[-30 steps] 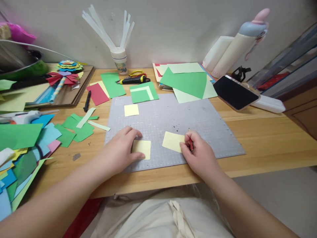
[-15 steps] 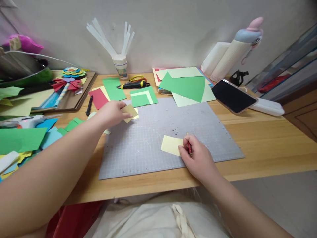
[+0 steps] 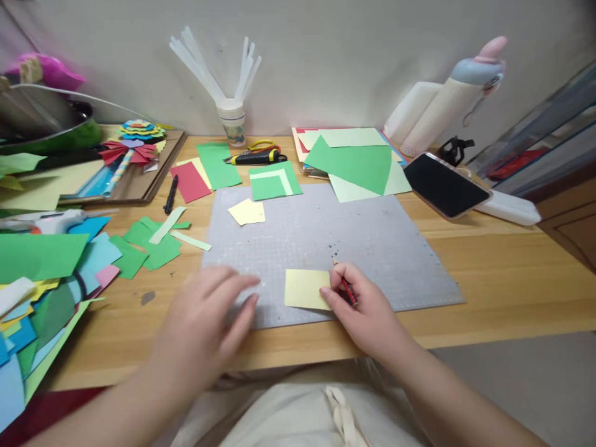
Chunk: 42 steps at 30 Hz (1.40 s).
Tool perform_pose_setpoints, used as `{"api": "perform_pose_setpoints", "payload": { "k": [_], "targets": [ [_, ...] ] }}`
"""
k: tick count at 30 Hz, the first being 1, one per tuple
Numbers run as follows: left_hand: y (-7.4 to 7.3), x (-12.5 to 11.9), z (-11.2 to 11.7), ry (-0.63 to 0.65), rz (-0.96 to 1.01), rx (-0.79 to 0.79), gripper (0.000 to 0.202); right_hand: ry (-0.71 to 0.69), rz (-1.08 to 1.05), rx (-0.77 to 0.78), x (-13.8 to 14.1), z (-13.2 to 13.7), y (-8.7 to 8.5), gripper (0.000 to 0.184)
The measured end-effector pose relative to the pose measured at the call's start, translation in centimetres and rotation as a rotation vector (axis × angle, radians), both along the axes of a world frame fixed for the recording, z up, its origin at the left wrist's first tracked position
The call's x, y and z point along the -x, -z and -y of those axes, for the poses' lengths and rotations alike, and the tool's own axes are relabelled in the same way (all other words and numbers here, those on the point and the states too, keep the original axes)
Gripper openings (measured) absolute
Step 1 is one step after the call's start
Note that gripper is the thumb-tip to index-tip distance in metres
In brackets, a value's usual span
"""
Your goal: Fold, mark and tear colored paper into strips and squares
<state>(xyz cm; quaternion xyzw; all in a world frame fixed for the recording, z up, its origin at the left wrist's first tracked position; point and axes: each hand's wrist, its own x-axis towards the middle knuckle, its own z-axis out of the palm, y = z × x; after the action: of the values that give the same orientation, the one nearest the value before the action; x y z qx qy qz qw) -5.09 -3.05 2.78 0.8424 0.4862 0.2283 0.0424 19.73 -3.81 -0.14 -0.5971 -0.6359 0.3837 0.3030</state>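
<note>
My right hand (image 3: 361,304) is closed around a red and black pencil (image 3: 348,290), and its thumb and fingers also grip the right end of a pale yellow paper rectangle (image 3: 306,288). This paper is over the front part of the grey cutting mat (image 3: 386,248). Left of it, my left hand (image 3: 209,316) is blurred by motion above the mat's front left edge. Its thumb and fingers are apart with nothing between them. Two overlapping pale yellow paper pieces (image 3: 248,212) lie on the mat's far left part.
Green paper scraps (image 3: 161,245) and a black pen (image 3: 171,194) lie left of the mat. Behind it are a utility knife (image 3: 254,158), a paper cup (image 3: 231,124) of white sticks and stacked coloured paper (image 3: 356,164). A phone (image 3: 446,186) and bottle (image 3: 459,93) are at right.
My left hand has let go of a yellow paper piece at the mat's far left and come back toward me. My right hand has shifted slightly left with the yellow paper and pencil.
</note>
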Motion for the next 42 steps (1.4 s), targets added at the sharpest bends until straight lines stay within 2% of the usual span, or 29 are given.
{"api": "perform_pose_setpoints", "payload": {
  "k": [2, 4, 6, 9, 17, 22, 25, 30, 42],
  "targets": [
    [2.0, 1.2, 3.8, -0.072, 0.066, -0.001, 0.019, -0.06, -0.004, 0.026, 1.4, -0.1, -0.3, 0.014],
    [3.8, 2.3, 6.5, -0.143, 0.096, -0.036, 0.025, -0.122, 0.018, 0.033, 3.0, -0.3, -0.4, 0.013],
    [5.2, 3.1, 8.1, -0.235, 0.109, -0.087, 0.029, -0.164, 0.048, 0.035, 4.5, -0.5, -0.5, 0.013],
    [6.2, 4.0, 9.2, -0.286, 0.096, -0.091, 0.036, -0.191, 0.092, 0.028, 6.7, -0.7, -0.4, 0.014],
    [7.2, 6.4, 9.9, -0.342, -0.011, -0.089, 0.051, -0.204, 0.224, -0.046, 10.4, -0.7, -0.4, 0.015],
    [7.8, 7.3, 9.8, -0.294, -0.062, -0.114, 0.068, -0.177, 0.221, -0.09, 11.3, -0.7, -0.3, 0.017],
    [7.4, 6.8, 9.6, -0.293, -0.085, -0.113, 0.066, -0.168, 0.24, -0.086, 11.4, -0.7, -0.2, 0.017],
    [7.1, 5.6, 9.6, -0.405, -0.038, -0.073, 0.058, -0.163, 0.262, -0.106, 11.4, -0.7, -0.2, 0.018],
    [7.4, 5.6, 9.7, -0.389, -0.026, -0.097, 0.056, -0.159, 0.258, -0.152, 11.5, -0.7, 0.0, 0.019]
  ]
}}
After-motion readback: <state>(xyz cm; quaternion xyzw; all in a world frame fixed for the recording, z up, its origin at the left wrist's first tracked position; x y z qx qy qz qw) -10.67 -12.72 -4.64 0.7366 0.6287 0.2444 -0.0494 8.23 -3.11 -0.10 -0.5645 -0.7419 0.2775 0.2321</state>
